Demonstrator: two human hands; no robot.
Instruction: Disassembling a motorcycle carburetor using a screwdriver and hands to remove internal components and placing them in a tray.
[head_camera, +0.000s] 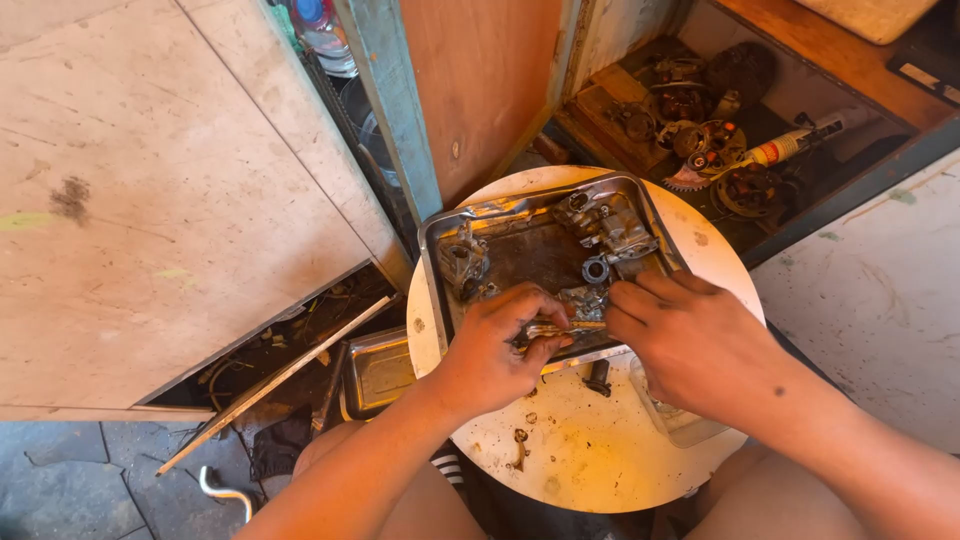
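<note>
Hands are meeting over the tray's (440, 262) near edge on a round stool (590, 460). Left hand (490, 350) is pinching a small metal part (560, 327) with curled fingers; right hand (680, 340) is pressing bunched fingertips onto its other end, beside the carburetor (610, 228).

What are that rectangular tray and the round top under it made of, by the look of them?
The tray looks like thin sheet metal: silvery, shiny rolled rim, dented, its floor dark with grime. The round top seems to be cream plastic or painted board, hard to tell which: smooth, matte, stained with brown spots.
</note>
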